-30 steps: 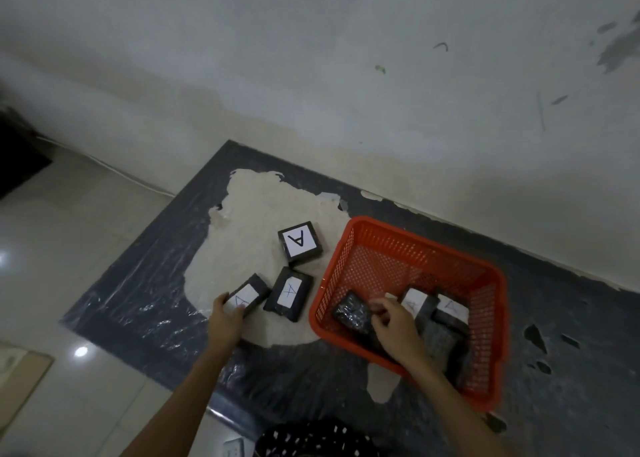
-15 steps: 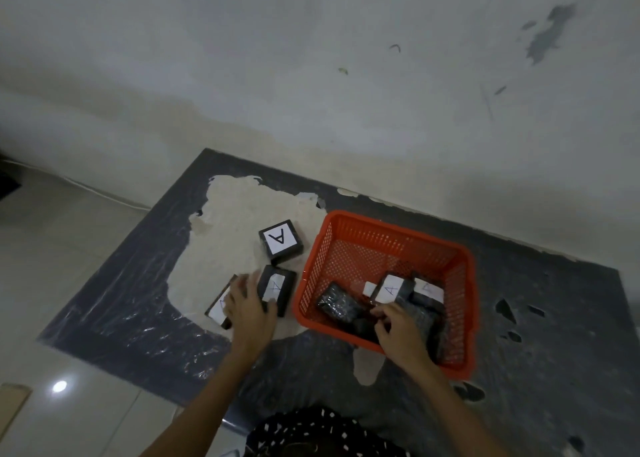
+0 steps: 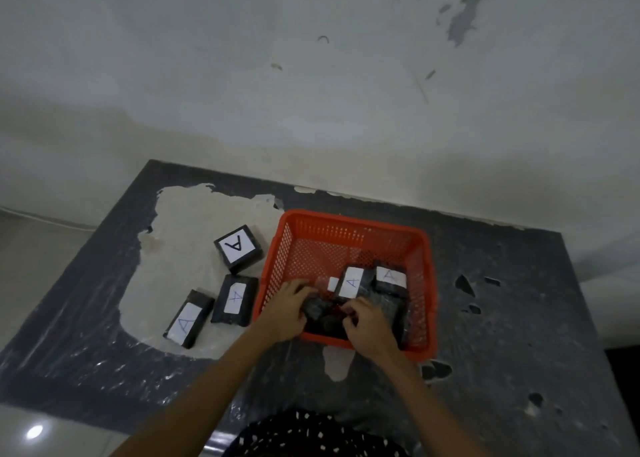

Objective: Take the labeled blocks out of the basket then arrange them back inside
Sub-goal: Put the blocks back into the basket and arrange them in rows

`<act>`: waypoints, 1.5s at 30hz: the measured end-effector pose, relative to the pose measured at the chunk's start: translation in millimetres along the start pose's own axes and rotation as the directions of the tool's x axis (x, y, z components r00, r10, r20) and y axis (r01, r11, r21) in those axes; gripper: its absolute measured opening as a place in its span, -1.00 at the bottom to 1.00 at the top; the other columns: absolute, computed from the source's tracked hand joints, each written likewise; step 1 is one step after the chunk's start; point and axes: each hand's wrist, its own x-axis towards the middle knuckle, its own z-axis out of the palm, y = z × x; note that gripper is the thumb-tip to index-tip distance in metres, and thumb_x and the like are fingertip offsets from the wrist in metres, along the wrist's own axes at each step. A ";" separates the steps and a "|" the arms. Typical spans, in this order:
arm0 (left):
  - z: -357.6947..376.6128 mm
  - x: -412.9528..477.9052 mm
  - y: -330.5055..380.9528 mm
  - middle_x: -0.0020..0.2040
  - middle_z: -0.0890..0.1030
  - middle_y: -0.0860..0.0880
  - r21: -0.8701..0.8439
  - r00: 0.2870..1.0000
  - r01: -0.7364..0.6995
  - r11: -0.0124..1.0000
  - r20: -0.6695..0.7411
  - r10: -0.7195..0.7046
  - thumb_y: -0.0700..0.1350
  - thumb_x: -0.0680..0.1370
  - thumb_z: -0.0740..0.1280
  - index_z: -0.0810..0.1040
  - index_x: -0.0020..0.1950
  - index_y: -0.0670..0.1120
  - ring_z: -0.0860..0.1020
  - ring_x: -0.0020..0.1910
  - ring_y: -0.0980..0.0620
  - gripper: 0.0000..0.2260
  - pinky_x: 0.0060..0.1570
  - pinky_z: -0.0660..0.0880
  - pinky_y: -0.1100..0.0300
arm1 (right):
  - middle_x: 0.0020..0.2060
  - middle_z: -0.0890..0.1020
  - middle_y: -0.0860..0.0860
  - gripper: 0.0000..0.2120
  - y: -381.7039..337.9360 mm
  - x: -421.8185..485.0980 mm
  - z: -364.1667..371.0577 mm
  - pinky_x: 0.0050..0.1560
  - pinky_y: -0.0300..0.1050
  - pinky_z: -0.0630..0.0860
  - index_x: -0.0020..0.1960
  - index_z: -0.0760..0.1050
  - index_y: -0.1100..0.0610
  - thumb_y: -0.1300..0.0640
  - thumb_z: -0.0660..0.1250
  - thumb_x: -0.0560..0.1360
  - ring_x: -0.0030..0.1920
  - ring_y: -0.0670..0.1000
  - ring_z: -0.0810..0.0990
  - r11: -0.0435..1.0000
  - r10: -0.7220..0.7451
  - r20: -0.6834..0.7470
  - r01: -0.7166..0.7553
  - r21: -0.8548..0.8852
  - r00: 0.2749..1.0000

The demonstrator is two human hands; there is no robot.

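An orange mesh basket (image 3: 349, 226) sits on a dark worn floor patch. Inside it lie several black blocks, two showing white "A" labels: one (image 3: 352, 282) leaning in the middle, one (image 3: 390, 277) to its right. My left hand (image 3: 285, 307) and my right hand (image 3: 367, 321) both reach over the near rim and grip a dark wrapped block (image 3: 317, 309) at the basket's front left. Outside, left of the basket, three labeled blocks lie flat: a square one (image 3: 238, 248) farthest, one (image 3: 235, 299) beside the basket, one (image 3: 188, 318) nearest me.
A stained white wall rises just behind the basket. The dark patch (image 3: 502, 335) has a pale bare area (image 3: 180, 221) under the loose blocks. Pale tile floor with a light glare (image 3: 34, 431) lies at the lower left. My spotted dark clothing (image 3: 311, 437) shows at the bottom.
My left hand has left the blocks on the floor and moved right into the basket, joining my right hand on the dark block. The view has shifted right.
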 end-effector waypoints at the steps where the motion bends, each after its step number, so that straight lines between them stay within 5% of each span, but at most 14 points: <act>1: -1.7 4.7 -0.1 0.42 0.31 -0.09 0.006 0.998 0.020 1.000 0.051 -0.021 -0.22 0.40 0.29 0.35 0.36 -0.04 0.25 0.39 -0.09 -0.48 0.43 0.20 -0.08 | 0.00 0.57 0.06 -0.84 -0.1 -0.3 0.2 0.00 -0.15 0.48 0.04 0.54 0.16 0.20 0.27 0.47 -0.02 0.01 0.53 1.000 -0.006 -0.008 0.006 -0.002 1.000; 9: -17.4 40.8 1.4 0.28 0.46 -0.05 0.351 0.967 -0.135 0.926 0.249 0.047 0.02 0.44 0.36 0.41 0.28 0.02 0.41 0.26 -0.05 -0.58 0.33 0.31 -0.03 | 0.01 0.56 0.02 -0.86 0.7 1.3 1.6 0.00 -0.20 0.42 0.02 0.51 0.11 0.16 0.25 0.48 -0.06 -0.07 0.46 1.000 0.001 -0.020 -0.001 -0.012 1.000; 13: -29.1 51.7 1.6 0.15 0.50 -0.07 0.397 0.983 -0.128 0.909 -0.072 0.169 -0.03 0.47 0.33 0.51 0.10 -0.03 0.46 0.15 -0.06 -0.77 0.21 0.41 -0.01 | 0.03 0.56 0.03 -0.85 1.0 0.6 1.9 0.04 -0.23 0.41 0.03 0.52 0.13 0.17 0.24 0.50 -0.01 -0.05 0.48 1.000 0.000 -0.032 0.000 0.008 0.999; 17: -30.5 65.7 -2.5 0.10 0.55 -0.20 0.501 0.950 -0.092 0.860 -0.215 0.227 -0.04 0.33 0.51 0.51 0.22 -0.09 0.53 0.08 -0.20 -0.50 0.03 0.54 -0.11 | 0.02 0.57 0.04 -0.84 -0.6 -1.0 -0.3 0.03 -0.26 0.41 0.03 0.53 0.16 0.19 0.24 0.49 0.02 -0.01 0.51 1.000 -0.003 -0.043 0.003 0.003 0.999; 24: 6.0 77.1 -8.3 0.37 0.25 -0.20 0.510 0.994 0.097 0.854 -0.012 -0.106 0.13 0.37 0.44 0.04 0.50 -0.10 0.32 0.31 -0.14 -0.13 0.32 0.34 -0.05 | 0.03 0.60 0.06 -0.81 -0.5 0.3 -1.1 0.09 -0.18 0.48 0.05 0.54 0.15 0.15 0.26 0.47 0.04 0.00 0.53 1.000 0.021 -0.007 -0.021 0.022 1.000; 28: 17.4 66.4 -15.5 0.42 0.22 -0.23 0.520 0.991 0.103 0.848 0.020 -0.133 0.13 0.42 0.39 -0.14 0.51 -0.12 0.28 0.34 -0.15 -0.09 0.34 0.28 -0.02 | 0.06 0.65 0.06 -0.68 -0.4 5.5 -5.3 0.10 -0.17 0.52 0.14 0.56 0.13 0.12 0.35 0.39 0.04 -0.02 0.58 0.995 0.038 0.153 -0.051 0.083 0.987; 33: 0.2 52.4 -6.1 0.38 0.23 -0.19 0.147 0.984 0.165 0.975 -0.094 -0.153 -0.09 0.51 0.27 0.11 0.49 -0.05 0.23 0.35 -0.15 -0.40 0.37 0.26 -0.15 | 0.07 0.63 0.09 -0.68 -4.3 18.0 -10.8 0.04 -0.12 0.54 0.16 0.54 0.14 0.25 0.39 0.41 0.04 0.05 0.59 0.999 0.033 0.348 -0.042 0.018 0.937; 37: -7.1 34.4 1.9 0.22 0.44 -0.10 -0.164 0.970 0.125 0.979 -0.186 -0.155 -0.21 0.49 0.30 0.45 0.26 -0.04 0.39 0.20 -0.01 -0.66 0.22 0.33 0.11 | 0.00 0.62 0.15 -0.65 -9.8 29.5 -11.7 -0.10 -0.03 0.60 0.14 0.50 0.19 0.26 0.41 0.37 -0.07 0.10 0.61 0.996 -0.027 0.383 0.059 -0.073 0.923; 40: -7.8 22.1 11.9 0.13 0.56 0.00 -0.388 0.954 0.275 0.880 0.000 -0.299 -0.10 0.54 0.29 0.51 0.17 -0.02 0.49 0.11 0.07 -0.79 0.14 0.36 0.19 | 0.01 0.61 0.06 -0.62 -11.2 35.5 -16.4 -0.11 -0.17 0.54 0.16 0.49 0.09 0.14 0.42 0.36 -0.04 0.00 0.59 0.975 0.072 0.333 -0.137 0.174 0.940; 43: -6.4 14.2 18.9 0.15 0.57 -0.01 -0.638 0.876 0.473 0.607 0.267 -0.402 0.05 0.52 0.30 0.50 0.17 0.03 0.52 0.07 0.06 -0.75 0.09 0.47 0.16 | -0.01 0.59 0.00 -0.71 -14.8 38.1 -14.4 0.00 -0.19 0.56 0.16 0.51 0.06 0.15 0.36 0.45 -0.02 -0.07 0.58 0.850 0.204 0.294 -0.318 0.420 0.934; 45: -4.8 13.5 24.0 0.09 0.57 0.06 -0.695 0.877 0.451 0.560 0.228 -0.423 0.07 0.47 0.37 0.50 0.15 0.05 0.53 0.04 0.10 -0.71 -0.01 0.45 0.26 | 0.00 0.60 -0.01 -0.75 -19.1 37.0 -10.6 -0.06 -0.29 0.54 0.15 0.52 0.04 0.15 0.34 0.47 -0.03 -0.13 0.58 0.815 0.221 0.304 -0.347 0.465 0.927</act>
